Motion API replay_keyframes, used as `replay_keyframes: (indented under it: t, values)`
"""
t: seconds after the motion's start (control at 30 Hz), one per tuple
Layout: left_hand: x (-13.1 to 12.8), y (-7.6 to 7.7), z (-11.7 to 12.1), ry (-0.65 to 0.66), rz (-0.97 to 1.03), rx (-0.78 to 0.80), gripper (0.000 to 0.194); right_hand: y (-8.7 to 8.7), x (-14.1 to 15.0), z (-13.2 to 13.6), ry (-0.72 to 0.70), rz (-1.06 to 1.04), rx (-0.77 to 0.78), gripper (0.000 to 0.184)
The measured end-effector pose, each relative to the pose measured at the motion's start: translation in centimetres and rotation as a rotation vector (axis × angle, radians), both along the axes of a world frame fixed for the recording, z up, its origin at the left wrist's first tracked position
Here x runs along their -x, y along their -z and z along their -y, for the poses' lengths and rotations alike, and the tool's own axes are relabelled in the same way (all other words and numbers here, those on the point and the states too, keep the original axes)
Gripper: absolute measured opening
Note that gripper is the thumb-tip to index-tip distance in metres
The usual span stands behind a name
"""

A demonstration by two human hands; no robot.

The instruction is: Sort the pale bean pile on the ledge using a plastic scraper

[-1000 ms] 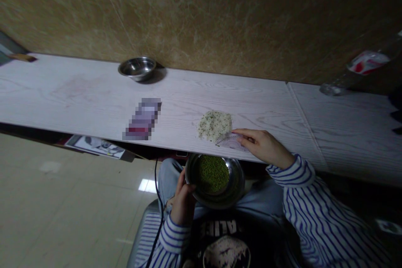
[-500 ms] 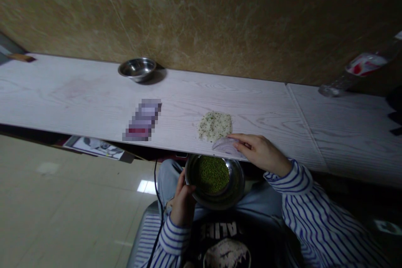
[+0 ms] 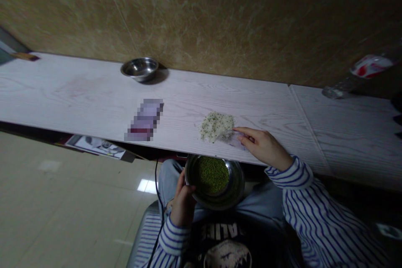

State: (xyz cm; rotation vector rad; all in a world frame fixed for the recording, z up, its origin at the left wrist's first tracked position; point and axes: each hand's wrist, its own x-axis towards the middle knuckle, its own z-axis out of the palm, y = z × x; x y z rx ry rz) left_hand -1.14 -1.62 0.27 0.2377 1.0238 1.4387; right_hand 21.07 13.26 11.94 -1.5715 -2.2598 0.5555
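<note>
At the bottom centre of the view, a steel bowl (image 3: 236, 188) rests in the seated person's lap, filled with small green mung beans (image 3: 213, 175). The left hand (image 3: 184, 201) has a firm grip on the bowl's near rim, apparently steadying it on the thighs, close to the bench edge. Just beyond, on the pale wood-grain bench (image 3: 78, 92), the right hand (image 3: 264, 146) reaches forward, its fingers (image 3: 243, 133) lying on a thin translucent sheet (image 3: 234, 139). Whether that grip is clamped on the sheet cannot be told. The sheet touches a flat pile of pale grains flecked with green (image 3: 216, 127), perhaps spread out to be sorted. Left of the pile lies a pixelated rectangular object (image 3: 144, 119). Farthest away, a small steel bowl (image 3: 140, 69) stands against the marbled wall (image 3: 220, 16).
</note>
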Motion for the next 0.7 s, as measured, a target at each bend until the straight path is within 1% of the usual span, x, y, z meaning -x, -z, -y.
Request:
replay_keyframes:
  t: [0.1,0.27,0.4,0.57,0.7]
  values:
    - [0.0,-0.1,-0.1,-0.009,0.014,0.026,0.060,-0.1,0.1,0.1,-0.015,-0.015,0.006,0.038]
    - [0.0,-0.2,-0.1,-0.023,0.020,0.019,0.056,0.0,0.6,0.1,-0.035,-0.001,0.012,0.037]
    - [0.3,-0.2,-0.2,-0.005,0.011,0.029,0.058,0.1,0.9,0.0,-0.082,0.000,-0.006,0.037]
    - [0.6,-0.2,-0.2,-0.015,0.016,-0.011,0.056,-0.1,1.2,-0.1,-0.096,0.020,0.000,0.037]
    - [0.7,-0.5,-0.3,-0.036,-0.012,-0.036,0.053,0.0,1.5,0.0,-0.153,0.010,0.009,0.037]
